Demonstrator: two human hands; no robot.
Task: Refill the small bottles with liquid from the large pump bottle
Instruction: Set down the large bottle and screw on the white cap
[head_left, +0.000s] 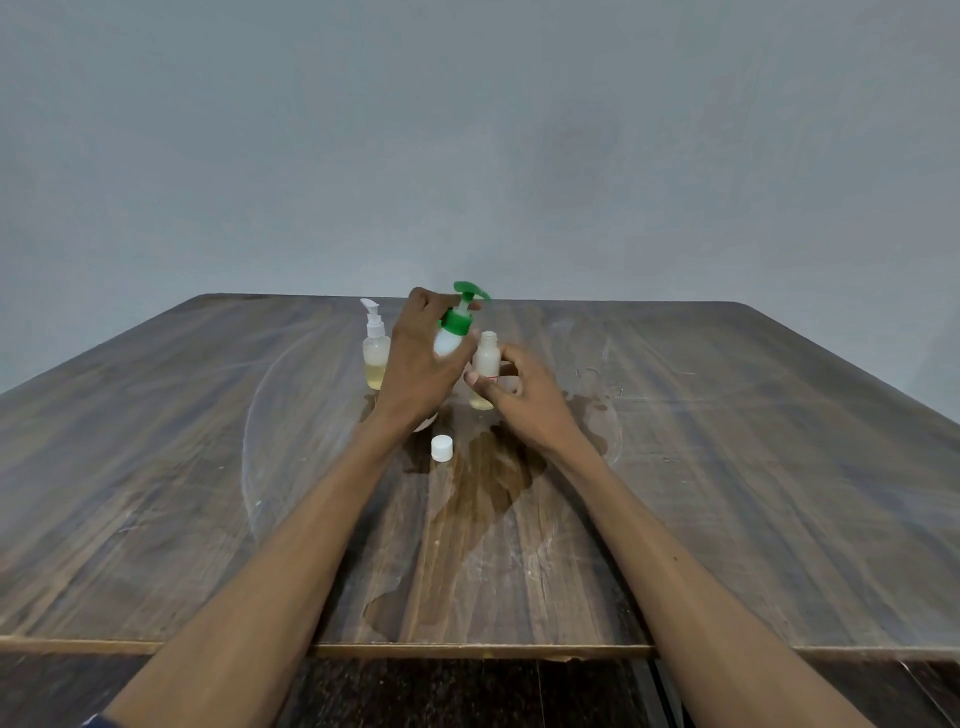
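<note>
My left hand (415, 364) grips the large white pump bottle (449, 340) with a green pump head (470, 296); the bottle leans to the right, its nozzle above a small uncapped bottle (485, 358). My right hand (519, 400) holds that small bottle upright on the table; a little yellowish liquid shows at its base. Its white cap (441, 448) lies on the table in front. A second small bottle (375, 358) with a white pump top stands to the left, part full of yellow liquid.
The wooden table (727, 467) carries a wet spill patch (493, 478) just in front of the bottles and another near the front edge (384, 608). A grey wall stands behind the table.
</note>
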